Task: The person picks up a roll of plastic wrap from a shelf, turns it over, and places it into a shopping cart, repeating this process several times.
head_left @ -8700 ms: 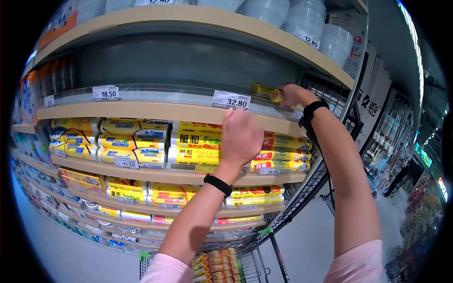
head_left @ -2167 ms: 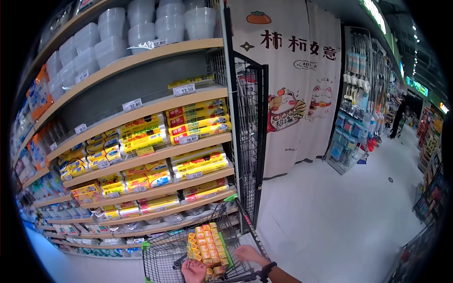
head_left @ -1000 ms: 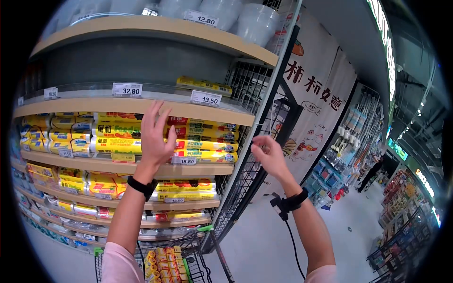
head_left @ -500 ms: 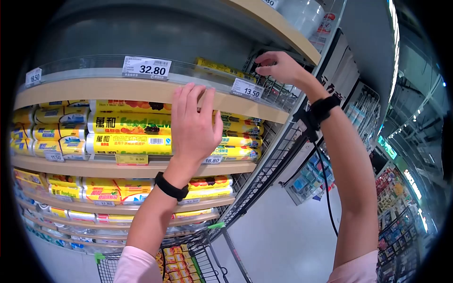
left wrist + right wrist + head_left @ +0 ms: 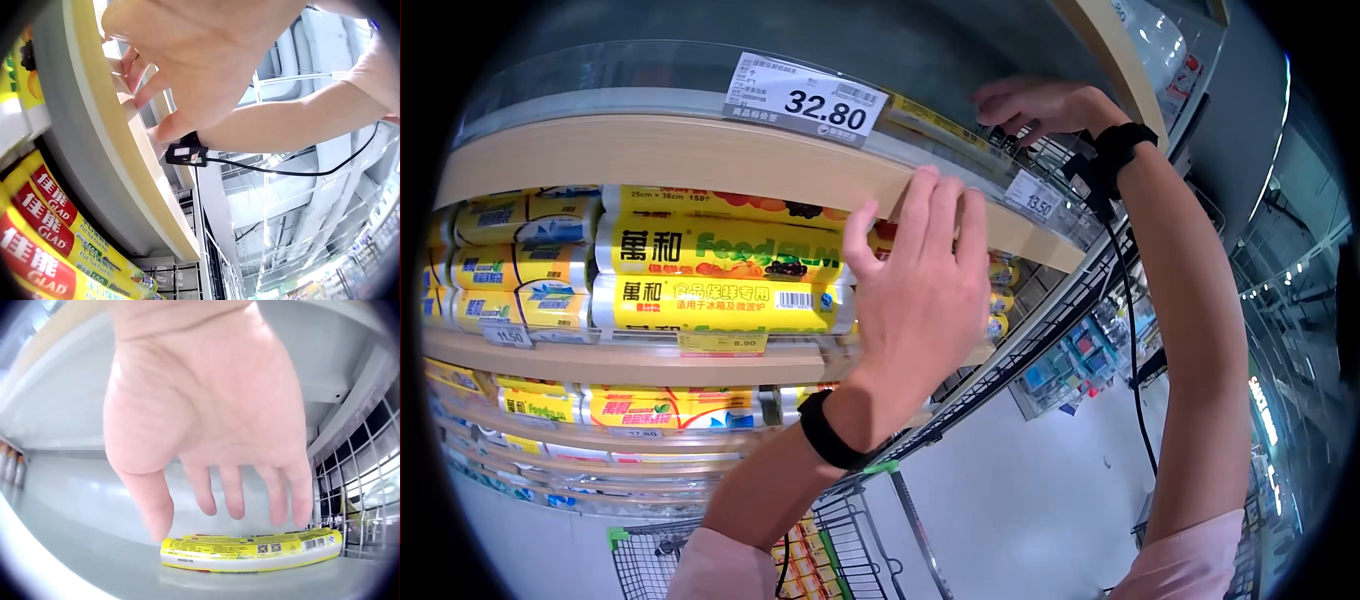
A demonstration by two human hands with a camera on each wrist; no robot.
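Pushed in further over the shelf (image 5: 650,160) edge than a moment back: right hand (image 5: 206,425), fingers spread and empty, hovering just above roll (image 5: 250,551). Lying flat near shelf's right end, long axis across fingertips. Left hand (image 5: 920,290) flat against front edge, farther off.

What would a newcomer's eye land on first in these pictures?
Stacked bright yellow rolls of food film lie just below a white price tag reading 32.80. The left hand rests against the pale wooden shelf edge, while the right hand hangs with spread fingers above a lone long yellow box on the grey upper shelf.
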